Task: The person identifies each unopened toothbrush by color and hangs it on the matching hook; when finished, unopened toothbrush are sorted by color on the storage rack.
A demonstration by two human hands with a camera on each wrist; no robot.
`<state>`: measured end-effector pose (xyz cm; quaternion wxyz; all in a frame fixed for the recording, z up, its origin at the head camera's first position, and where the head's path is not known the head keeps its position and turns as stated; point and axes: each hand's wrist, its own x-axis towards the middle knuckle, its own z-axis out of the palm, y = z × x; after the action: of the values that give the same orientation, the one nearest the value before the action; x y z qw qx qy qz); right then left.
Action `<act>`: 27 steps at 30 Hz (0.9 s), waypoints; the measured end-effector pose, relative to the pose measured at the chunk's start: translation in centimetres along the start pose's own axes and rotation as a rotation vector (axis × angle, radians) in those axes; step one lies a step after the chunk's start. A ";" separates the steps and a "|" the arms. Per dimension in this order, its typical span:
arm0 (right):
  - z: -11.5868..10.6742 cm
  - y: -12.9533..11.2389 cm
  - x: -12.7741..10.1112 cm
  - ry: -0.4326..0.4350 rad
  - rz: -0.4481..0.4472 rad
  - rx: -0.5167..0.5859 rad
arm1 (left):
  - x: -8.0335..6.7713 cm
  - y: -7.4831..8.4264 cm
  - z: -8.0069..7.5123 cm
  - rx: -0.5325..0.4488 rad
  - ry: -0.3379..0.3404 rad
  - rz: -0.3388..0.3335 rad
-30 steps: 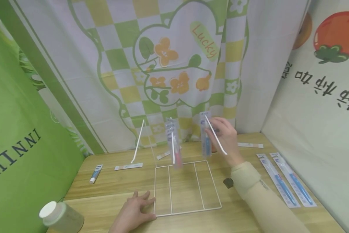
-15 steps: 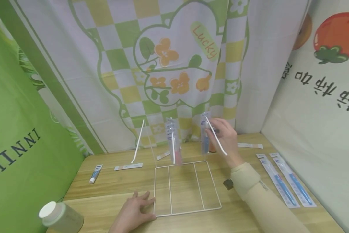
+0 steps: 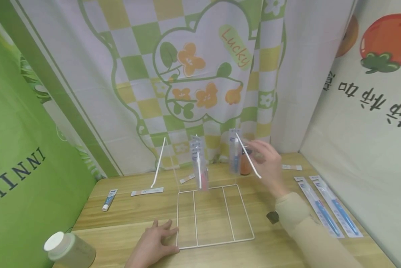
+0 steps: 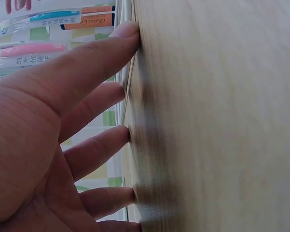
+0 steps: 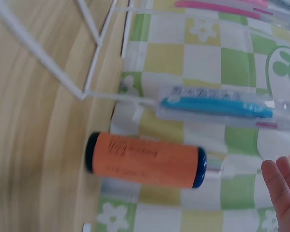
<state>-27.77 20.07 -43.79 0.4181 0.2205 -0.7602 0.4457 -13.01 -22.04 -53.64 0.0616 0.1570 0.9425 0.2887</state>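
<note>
A white wire rack (image 3: 217,243) stands on the wooden table, with slanted hook arms rising at its back. My left hand (image 3: 153,240) rests at the rack base's left side, fingers spread and straight; in the left wrist view its fingertips (image 4: 123,31) meet the wire and tabletop. From the right hook arm hangs a packaged blue toothbrush (image 3: 234,158). My right hand (image 3: 267,163) is just right of that arm, fingers loosely extended and holding nothing. The right wrist view shows a gap between its fingers (image 5: 280,186) and the toothbrush pack. Several packaged toothbrushes (image 3: 204,179), pink in front, hang from the middle arm.
An orange bottle (image 3: 245,166) stands behind the right hook arm. Two packaged blue toothbrushes (image 3: 321,208) lie at the right. A small toothpaste tube (image 3: 110,200), flat white packets (image 3: 147,191) and a white-lidded jar (image 3: 72,250) are at the left.
My right hand has let go of the packaged blue toothbrush and drawn back to the right. The toothbrush hangs on the right arm. My left hand has stayed still.
</note>
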 end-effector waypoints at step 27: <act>-16.4 9.8 -5.3 -0.682 0.550 -0.158 | -0.1 0.1 -0.1 -0.002 -0.004 -0.010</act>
<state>-24.57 38.94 -48.83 0.0250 0.1120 -0.9168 0.3826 -12.90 -21.98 -53.52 0.0652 0.1529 0.9428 0.2891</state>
